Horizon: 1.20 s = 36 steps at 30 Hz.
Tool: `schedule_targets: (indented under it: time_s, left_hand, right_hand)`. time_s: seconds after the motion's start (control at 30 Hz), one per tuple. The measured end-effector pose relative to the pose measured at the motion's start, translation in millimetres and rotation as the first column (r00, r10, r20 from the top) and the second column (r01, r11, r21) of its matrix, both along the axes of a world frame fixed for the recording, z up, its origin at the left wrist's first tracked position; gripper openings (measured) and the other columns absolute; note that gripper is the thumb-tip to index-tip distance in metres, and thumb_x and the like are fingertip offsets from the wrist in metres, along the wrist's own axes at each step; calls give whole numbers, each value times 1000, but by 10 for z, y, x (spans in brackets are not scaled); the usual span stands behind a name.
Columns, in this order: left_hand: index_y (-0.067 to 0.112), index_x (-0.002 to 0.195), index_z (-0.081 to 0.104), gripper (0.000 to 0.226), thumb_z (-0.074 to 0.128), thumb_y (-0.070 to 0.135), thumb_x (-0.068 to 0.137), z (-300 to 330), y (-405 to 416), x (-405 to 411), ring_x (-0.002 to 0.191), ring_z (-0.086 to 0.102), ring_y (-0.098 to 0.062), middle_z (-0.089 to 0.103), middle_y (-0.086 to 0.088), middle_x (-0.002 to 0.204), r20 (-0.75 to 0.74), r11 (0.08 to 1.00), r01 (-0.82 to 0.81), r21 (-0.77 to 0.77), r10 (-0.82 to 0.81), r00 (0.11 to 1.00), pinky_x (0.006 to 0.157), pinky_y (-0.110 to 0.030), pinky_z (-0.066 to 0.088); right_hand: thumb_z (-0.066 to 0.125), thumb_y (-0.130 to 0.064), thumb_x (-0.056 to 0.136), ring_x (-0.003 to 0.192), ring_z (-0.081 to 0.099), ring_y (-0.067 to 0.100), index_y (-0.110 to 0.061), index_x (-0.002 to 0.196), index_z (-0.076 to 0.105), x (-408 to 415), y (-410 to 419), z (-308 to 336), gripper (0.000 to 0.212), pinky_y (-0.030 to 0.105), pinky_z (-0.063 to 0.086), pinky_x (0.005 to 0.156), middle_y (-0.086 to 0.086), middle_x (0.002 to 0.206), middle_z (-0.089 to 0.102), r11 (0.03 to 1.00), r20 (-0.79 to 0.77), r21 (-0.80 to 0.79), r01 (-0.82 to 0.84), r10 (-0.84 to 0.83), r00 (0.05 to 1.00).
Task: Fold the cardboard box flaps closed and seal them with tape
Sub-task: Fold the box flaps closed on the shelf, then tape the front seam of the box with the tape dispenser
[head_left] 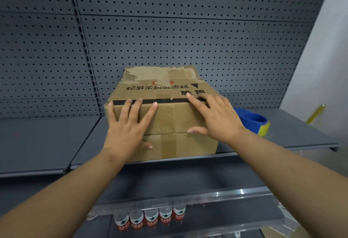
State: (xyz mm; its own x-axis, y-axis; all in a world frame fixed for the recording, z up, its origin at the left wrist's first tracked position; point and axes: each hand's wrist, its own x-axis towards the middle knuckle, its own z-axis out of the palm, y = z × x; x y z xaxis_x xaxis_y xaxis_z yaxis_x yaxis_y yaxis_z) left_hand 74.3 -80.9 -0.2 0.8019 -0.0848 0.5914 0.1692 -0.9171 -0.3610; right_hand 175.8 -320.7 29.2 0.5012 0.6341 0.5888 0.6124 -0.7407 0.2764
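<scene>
Head view. Box (162, 113) sits mid-frame on the grey shelf (47, 139), close to the shelf's front edge, backed by the pegboard (169, 21). Near flaps are folded down; a far flap with torn edges stands up at the back, old brown tape stuck to it. Black printed characters and a black band run across the top near the front edge. A strip of brown tape runs down the middle of the front face.

My left hand (126, 126) lies flat on the front face, left of centre, fingers straight and spread, tips reaching the top front edge, thumb low against the lower flap. It grasps nothing, only presses.

My right hand (214, 117) is flat over the box's upper right corner, fingers spread across the top by the black band, thumb pointing left across the front face. Also relaxed, gripping nothing.

Tape dispenser (252, 121), blue with a yellow-green roll, rests on the shelf just right of the box, partly behind my right hand.

Lower centre of the frame: a row of bottles (150, 219) with red labels on a lower shelf, behind a clear plastic rail.
</scene>
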Motion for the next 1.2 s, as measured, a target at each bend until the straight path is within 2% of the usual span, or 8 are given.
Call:
schedule_targets:
  time_s: [0.13, 0.23, 0.43, 0.67, 0.87, 0.97, 1.1, 1.2]
  left_hand:
    - [24, 145, 17, 133, 78, 69, 35, 8, -4, -8, 127, 27, -37, 25, -19, 138, -11, 1000, -10, -10, 10, 1000, 102, -67, 9]
    - [23, 144, 20, 134, 81, 66, 33, 5, -14, -1, 126, 29, -39, 28, -20, 138, 0, 1000, -6, -22, 6, 1000, 101, -68, 11]
    - [21, 144, 22, 133, 83, 63, 33, 9, -47, -14, 127, 30, -41, 29, -22, 138, 3, 999, -25, -28, 25, 1000, 100, -72, 15]
    - [21, 148, 15, 138, 81, 63, 35, 5, -50, -12, 128, 30, -45, 31, -26, 139, 1, 999, -44, -12, 44, 999, 101, -72, 9]
    - [18, 145, 21, 134, 82, 62, 34, 0, -66, -12, 128, 28, -44, 30, -26, 138, -6, 999, -51, -14, 51, 999, 101, -72, 9]
    - [18, 145, 20, 135, 82, 62, 34, 0, -76, -13, 128, 28, -45, 30, -26, 138, 0, 999, -52, -14, 52, 999, 101, -72, 10]
    - [26, 149, -1, 146, 81, 64, 34, -9, -63, -7, 129, 27, -43, 28, -24, 139, 8, 999, -49, -12, 49, 999, 103, -70, 8]
    - [22, 149, 11, 141, 82, 63, 33, -16, -64, -8, 128, 26, -43, 28, -24, 139, 6, 999, -47, -10, 47, 999, 101, -71, 9]
  right_hand:
    - [29, -48, 92, 108, 49, 31, -15, 142, 37, 126, -170, 100, 60, 41, 37, 94, 14, 117, 56, 882, -186, 471, -19, 120, 975]
    - [33, -34, 97, 116, 45, 33, -11, 139, 41, 333, -348, 72, 48, 39, 34, 98, 16, 123, 54, 782, -250, 618, 82, 97, 963]
    - [33, -35, 99, 118, 41, 35, -16, 147, 23, 790, -649, -224, 53, 41, 35, 98, 19, 129, 44, 881, -409, 231, 413, -297, 863]
    - [34, -41, 97, 130, 30, 36, -30, 149, 6, 1049, -864, -536, 60, 43, 24, 110, 23, 140, 32, 794, -550, -121, 596, -554, 625]
    - [38, -35, 96, 123, 39, 36, -32, 149, 3, 1126, -914, -641, 63, 43, 31, 105, 23, 135, 38, 758, -566, -191, 623, -604, 561]
    - [40, -29, 96, 122, 40, 36, -32, 149, 5, 1157, -932, -687, 64, 44, 30, 106, 21, 136, 38, 766, -557, -188, 614, -598, 576]
    - [39, -15, 94, 120, 42, 35, -29, 149, 11, 1157, -935, -681, 63, 42, 34, 102, 20, 132, 40, 779, -534, -169, 604, -587, 608]
    - [40, -7, 92, 120, 43, 35, -27, 148, 17, 1154, -937, -675, 64, 42, 38, 97, 20, 133, 40, 795, -547, -115, 595, -551, 630]
